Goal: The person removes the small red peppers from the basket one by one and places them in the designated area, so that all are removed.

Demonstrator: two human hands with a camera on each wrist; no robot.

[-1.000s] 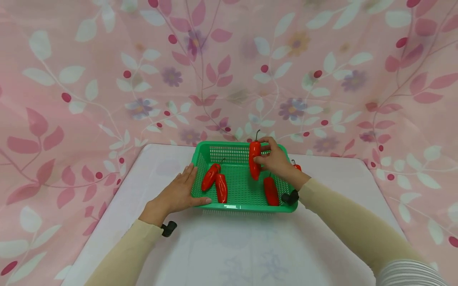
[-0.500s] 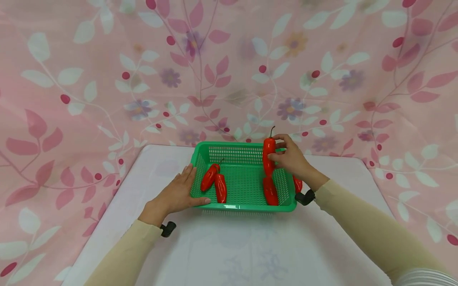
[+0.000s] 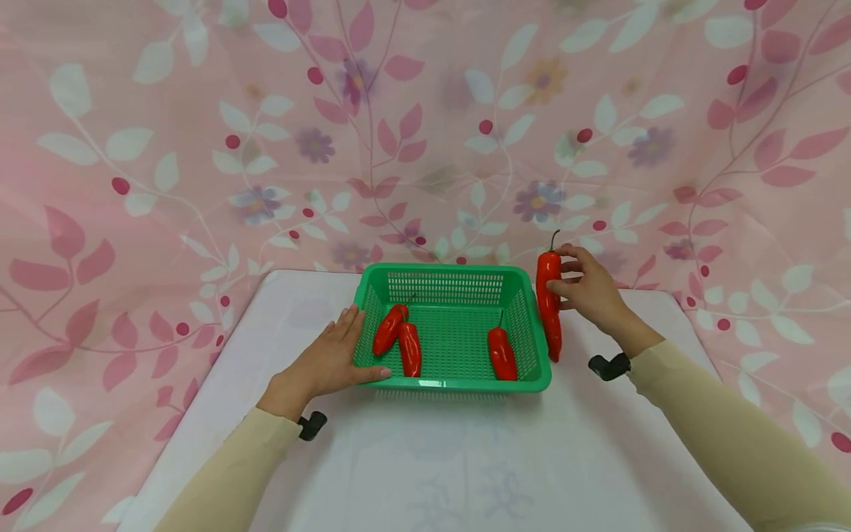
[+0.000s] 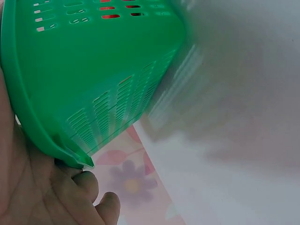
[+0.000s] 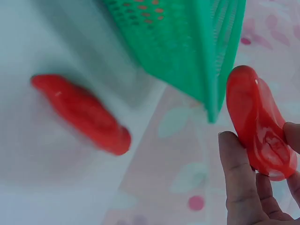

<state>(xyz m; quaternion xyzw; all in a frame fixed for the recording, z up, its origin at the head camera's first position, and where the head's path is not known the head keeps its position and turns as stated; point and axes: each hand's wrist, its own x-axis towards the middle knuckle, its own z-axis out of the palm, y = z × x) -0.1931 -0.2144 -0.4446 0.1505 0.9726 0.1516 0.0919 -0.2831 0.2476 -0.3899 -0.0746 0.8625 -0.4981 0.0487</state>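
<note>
My right hand (image 3: 594,292) pinches a glossy red chili pepper (image 3: 548,284) between thumb and fingers, stem up, just outside the right wall of the green plastic basket (image 3: 459,385). In the right wrist view, the held chili pepper (image 5: 255,119) is seen from its blunt end, level with the basket's rim. Another red chili pepper (image 5: 84,112) lies on the table below it, beside the basket. My left hand (image 3: 326,360) rests with straight fingers on the basket's left rim, thumb along the front edge. Inside the basket are two chili peppers (image 3: 410,350) at left and one chili pepper (image 3: 501,355) at right.
The basket stands near the back of a white-covered table (image 3: 425,458). A pink floral cloth (image 3: 425,133) hangs behind the table and down both sides.
My right hand has carried the chili pepper rightward, from above the basket's inside to beyond its right rim. The left hand and the basket have stayed put.
</note>
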